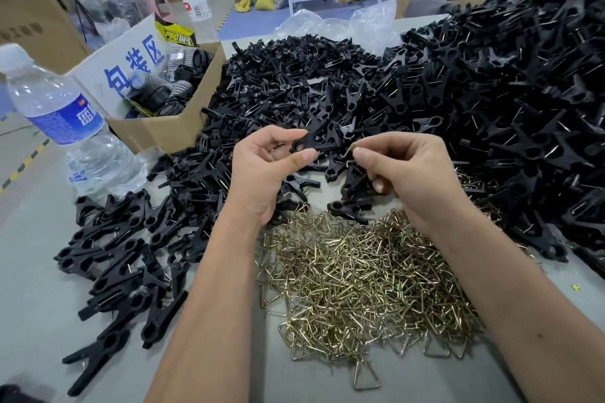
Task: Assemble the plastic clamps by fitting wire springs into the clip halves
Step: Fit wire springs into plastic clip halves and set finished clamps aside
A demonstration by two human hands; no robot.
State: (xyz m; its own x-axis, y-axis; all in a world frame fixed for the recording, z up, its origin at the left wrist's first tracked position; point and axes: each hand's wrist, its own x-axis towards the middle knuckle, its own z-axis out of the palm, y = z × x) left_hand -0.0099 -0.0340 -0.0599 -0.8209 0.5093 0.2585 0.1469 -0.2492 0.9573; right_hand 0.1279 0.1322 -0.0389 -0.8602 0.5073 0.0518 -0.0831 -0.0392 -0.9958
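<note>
My left hand [262,167] pinches a black plastic clip half [316,142] between thumb and fingers, held above the table. Just to its right, my right hand [402,170] pinches a bent wire spring [349,154] at its fingertips, and its lower fingers curl round another black clip half [353,181]. The spring's tip is close to the left hand's clip half. Below both hands lies a heap of brass-coloured wire springs [360,281].
Loose black clip halves [294,85] are piled behind my hands. Assembled clamps lie at the left [121,258] and in a tall heap at the right [523,91]. A water bottle [65,121] and a cardboard box [170,127] stand at the left.
</note>
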